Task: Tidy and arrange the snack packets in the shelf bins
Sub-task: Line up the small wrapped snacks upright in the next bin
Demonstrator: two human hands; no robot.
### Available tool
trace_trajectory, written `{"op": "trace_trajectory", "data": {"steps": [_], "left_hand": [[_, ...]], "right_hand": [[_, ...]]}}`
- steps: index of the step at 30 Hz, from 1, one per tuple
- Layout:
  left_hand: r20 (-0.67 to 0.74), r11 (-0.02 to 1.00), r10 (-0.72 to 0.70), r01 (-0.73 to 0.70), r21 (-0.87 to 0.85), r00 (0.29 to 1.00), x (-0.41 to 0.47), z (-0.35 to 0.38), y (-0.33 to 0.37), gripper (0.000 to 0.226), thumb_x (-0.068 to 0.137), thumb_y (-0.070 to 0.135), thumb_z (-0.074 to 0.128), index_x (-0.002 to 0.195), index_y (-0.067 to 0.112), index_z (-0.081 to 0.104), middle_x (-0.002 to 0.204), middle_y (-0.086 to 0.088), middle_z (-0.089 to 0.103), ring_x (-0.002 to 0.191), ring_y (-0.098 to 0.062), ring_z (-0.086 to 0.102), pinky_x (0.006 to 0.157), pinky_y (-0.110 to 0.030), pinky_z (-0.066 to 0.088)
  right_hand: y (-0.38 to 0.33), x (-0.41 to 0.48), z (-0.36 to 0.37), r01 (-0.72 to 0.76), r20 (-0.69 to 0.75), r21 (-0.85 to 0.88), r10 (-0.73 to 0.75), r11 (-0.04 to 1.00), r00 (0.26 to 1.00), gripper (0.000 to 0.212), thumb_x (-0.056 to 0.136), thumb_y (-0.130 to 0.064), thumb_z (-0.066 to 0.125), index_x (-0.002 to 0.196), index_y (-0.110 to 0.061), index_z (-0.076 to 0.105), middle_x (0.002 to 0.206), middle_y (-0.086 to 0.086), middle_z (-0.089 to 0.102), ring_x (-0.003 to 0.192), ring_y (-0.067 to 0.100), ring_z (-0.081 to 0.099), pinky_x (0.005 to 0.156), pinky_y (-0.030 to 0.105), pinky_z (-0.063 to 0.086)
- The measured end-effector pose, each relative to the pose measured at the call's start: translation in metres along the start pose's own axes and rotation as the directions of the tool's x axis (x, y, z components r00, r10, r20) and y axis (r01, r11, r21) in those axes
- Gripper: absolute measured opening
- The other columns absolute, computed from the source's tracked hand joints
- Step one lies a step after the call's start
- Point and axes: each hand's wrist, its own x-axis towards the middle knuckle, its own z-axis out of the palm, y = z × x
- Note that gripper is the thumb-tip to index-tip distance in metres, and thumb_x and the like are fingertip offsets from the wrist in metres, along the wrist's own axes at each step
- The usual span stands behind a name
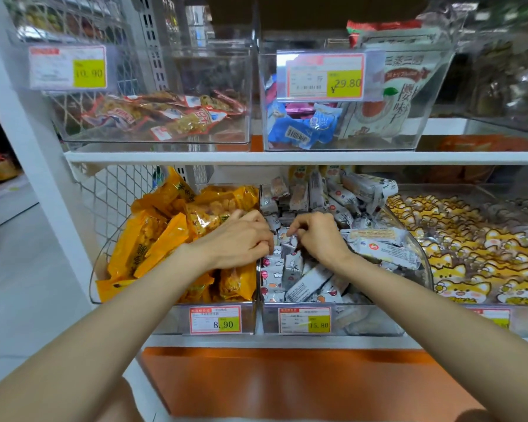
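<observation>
As the head view looks down on the lower shelf [287, 342], my right hand [317, 236] sits curled over the middle bin [336, 312], thumb and fingers pinching one small grey-white packet [288, 247] off the heap. My left hand [238, 240] lies across the yellow packets [153, 239] in the left bin [171, 322], fingertips curled at the divider; I can't tell if it grips anything. The packets look light, crinkly and slippery, so I'd take them by a sealed end.
</observation>
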Motion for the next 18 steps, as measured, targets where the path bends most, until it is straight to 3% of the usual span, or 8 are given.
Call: {"op": "trace_trajectory", "data": {"steps": [5,8,11,15,18], "left_hand": [[-0.024,1.000,-0.013,0.013,-0.009,1.000,-0.001,0.002,0.000,0.073,0.076,0.050,0.005,0.106,0.022,0.065,0.110,0.009,0.059,0.112,-0.007,0.035,0.091,-0.029,0.019],[-0.038,1.000,-0.025,0.025,-0.013,0.999,-0.001,0.003,0.003,0.073,0.075,0.049,0.005,0.105,0.022,0.066,0.109,0.010,0.059,0.111,-0.007,0.035,0.092,-0.029,0.020],[-0.048,0.999,-0.036,0.035,-0.028,0.998,-0.002,0.004,0.004,0.072,0.074,0.049,0.006,0.104,0.023,0.066,0.108,0.011,0.059,0.111,-0.006,0.036,0.089,-0.027,0.019],[-0.060,0.997,-0.047,0.043,-0.059,0.997,0.000,0.005,0.004,0.068,0.074,0.049,0.009,0.100,0.025,0.067,0.107,0.013,0.059,0.110,-0.006,0.037,0.084,-0.026,0.017],[-0.064,0.997,-0.050,0.045,-0.068,0.997,0.000,0.005,0.004,0.068,0.073,0.049,0.009,0.099,0.025,0.067,0.107,0.014,0.059,0.111,-0.005,0.037,0.084,-0.026,0.018]], "right_hand": [[0.000,0.000,0.002,-0.029,-0.100,0.132,0.042,0.991,0.994,0.020,0.088,0.002,0.055,0.086,-0.008,0.072,0.079,0.005,0.068,0.068,0.024,0.067,0.066,0.024,0.052],[-0.002,-0.003,0.006,-0.084,-0.089,0.238,0.107,0.968,0.990,0.021,0.091,0.004,0.051,0.088,-0.006,0.070,0.083,0.004,0.067,0.061,0.014,0.067,0.060,0.016,0.052],[-0.004,-0.004,0.012,-0.129,-0.008,0.249,0.135,0.960,0.991,0.020,0.092,0.004,0.051,0.090,-0.004,0.070,0.073,0.001,0.063,0.049,-0.001,0.060,0.055,0.010,0.049],[-0.005,-0.004,0.012,-0.131,0.041,0.175,0.126,0.976,0.991,0.014,0.086,-0.005,0.064,0.096,-0.007,0.073,0.088,0.004,0.070,0.075,0.010,0.062,0.078,0.020,0.049],[-0.008,-0.004,0.013,-0.116,0.115,0.099,0.104,0.988,0.988,0.024,0.080,-0.009,0.070,0.104,-0.008,0.070,0.099,0.001,0.066,0.090,0.011,0.057,0.077,0.013,0.041]]}}
